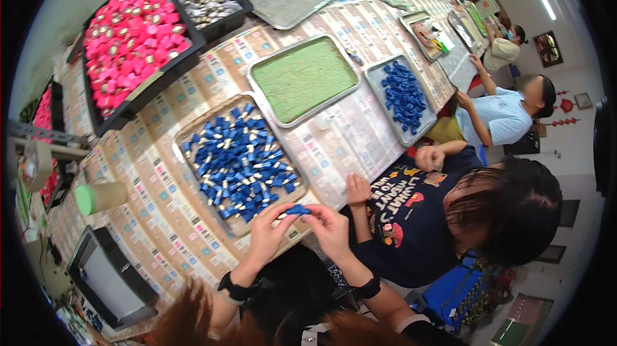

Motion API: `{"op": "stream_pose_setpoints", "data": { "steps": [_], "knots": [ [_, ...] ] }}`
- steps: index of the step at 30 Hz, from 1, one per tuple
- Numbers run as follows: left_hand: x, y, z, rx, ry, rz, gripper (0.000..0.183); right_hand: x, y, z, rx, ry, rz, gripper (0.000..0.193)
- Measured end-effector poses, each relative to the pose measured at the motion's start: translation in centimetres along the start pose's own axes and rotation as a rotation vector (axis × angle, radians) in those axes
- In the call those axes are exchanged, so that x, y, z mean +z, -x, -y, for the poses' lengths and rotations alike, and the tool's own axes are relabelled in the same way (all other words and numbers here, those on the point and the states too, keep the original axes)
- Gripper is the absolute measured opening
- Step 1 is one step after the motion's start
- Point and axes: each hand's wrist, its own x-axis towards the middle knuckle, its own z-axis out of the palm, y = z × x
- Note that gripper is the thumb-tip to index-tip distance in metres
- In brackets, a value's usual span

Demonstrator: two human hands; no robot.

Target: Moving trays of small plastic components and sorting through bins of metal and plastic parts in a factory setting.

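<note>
Between the fingertips of both hands is a small blue piece [297, 210], like a short blue fabric or plastic wrap. My left hand [270, 229] pinches it from the left, and my right hand [328, 225] closes on its right side. Both hands are just above the near edge of a metal tray [185, 158], which is heaped with small blue pieces with cream-white ends [241, 159]. The fingers partly cover the held piece, so its exact kind does not show.
A green-lined tray [302, 79] lies beyond, with a tray of blue pieces [403, 95] to its right. Far left stands a black crate of pink pieces [132, 44]. A green-lidded jar [101, 197] and black bin [112, 275] are at left. A co-worker [424, 204] sits close on my right.
</note>
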Motion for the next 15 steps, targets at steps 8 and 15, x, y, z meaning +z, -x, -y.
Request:
{"op": "stream_pose_setpoints", "data": {
  "steps": [8,15],
  "knots": [
    [0.6,-1.2,2.2,-0.088,-0.109,-0.052,0.018,0.1,-1.8,-1.8,0.039,-0.033,0.071,0.017],
    [0.4,-1.7,3.6,0.010,-0.197,-0.049,0.018,0.2,-2.5,-3.3,0.056,0.078,0.108,0.015]
  ]
}}
